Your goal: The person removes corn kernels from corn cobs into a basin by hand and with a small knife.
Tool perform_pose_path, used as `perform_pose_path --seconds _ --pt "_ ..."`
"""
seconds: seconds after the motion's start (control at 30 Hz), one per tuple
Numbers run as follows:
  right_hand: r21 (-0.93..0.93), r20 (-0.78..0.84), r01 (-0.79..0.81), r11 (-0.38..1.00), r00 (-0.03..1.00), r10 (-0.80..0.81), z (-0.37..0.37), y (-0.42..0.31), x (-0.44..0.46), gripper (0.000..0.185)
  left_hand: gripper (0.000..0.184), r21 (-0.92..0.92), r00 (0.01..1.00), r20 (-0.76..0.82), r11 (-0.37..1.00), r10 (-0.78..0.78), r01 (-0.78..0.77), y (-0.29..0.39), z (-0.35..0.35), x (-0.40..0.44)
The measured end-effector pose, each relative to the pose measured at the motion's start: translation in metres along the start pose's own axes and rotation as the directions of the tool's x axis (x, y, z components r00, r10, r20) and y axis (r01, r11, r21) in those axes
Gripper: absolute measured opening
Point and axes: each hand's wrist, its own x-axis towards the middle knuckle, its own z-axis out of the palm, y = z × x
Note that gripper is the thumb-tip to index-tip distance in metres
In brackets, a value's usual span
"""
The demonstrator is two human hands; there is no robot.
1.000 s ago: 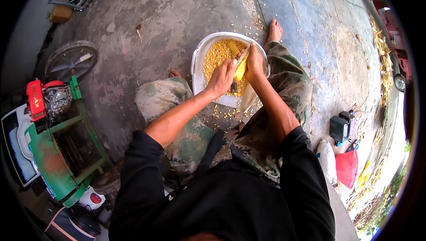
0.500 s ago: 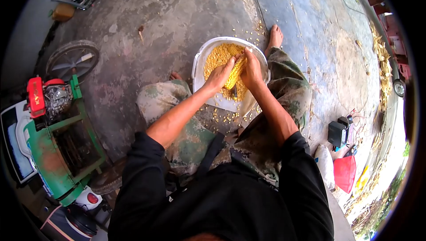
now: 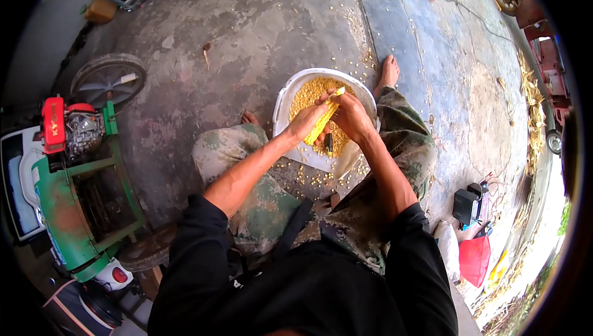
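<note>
Your left hand point(image 3: 307, 119) is wrapped around a corn cob point(image 3: 322, 123), thumb along its upper side and fingers curled beneath, with no gap showing between palm and cob. Your right hand point(image 3: 354, 118) is bent in from the other side, its fingers curled onto the far part of the same cob, though how firmly they press you cannot tell from this view, as the back of the hand hides most of the contact. The cob lies between the two hands, above the white tub point(image 3: 279, 112), tilted across your view: its long axis runs from a near end, toward you and to your left, to a pale far end, away from you and to your right. That slant is the relation to mind: the near end sticks out past your left hand, while the far end sits by your right fingertips, so your right hand is the nearer one to the pale tip and your left hand to the near end. Under both hands, loose kernels point(image 3: 311, 93) cover the tub's bottom, and a dark tool-like object point(image 3: 328, 145) sits just to the right of the cob's near end.
</note>
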Motion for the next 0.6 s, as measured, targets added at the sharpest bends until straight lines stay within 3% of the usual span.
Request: perform_pose_path --seconds 0.23,0.37,0.43,0.6 --pt "-0.088 -0.137 0.033 0.996 0.99 -0.045 0.01 0.013 -0.007 0.024 0.056 0.108 0.993 -0.119 0.994 0.005 0.007 -0.014 -0.006 0.002" --pt "-0.027 -0.134 0.066 0.997 0.989 -0.069 0.0 0.03 -0.001 0.021 0.061 0.13 0.983 -0.181 0.99 -0.028 0.052 -0.016 -0.001 0.001" --pt "-0.016 -0.127 0.127 0.992 0.984 -0.128 -0.003 0.039 0.002 0.019 0.064 0.225 0.976 -0.21 0.968 -0.06 0.108 -0.022 -0.002 0.006" --pt "-0.062 -0.128 0.073 0.995 0.988 -0.08 -0.002 0.032 -0.002 0.017 0.066 0.114 0.964 -0.222 0.978 -0.149 0.177 -0.026 0.001 0.01"
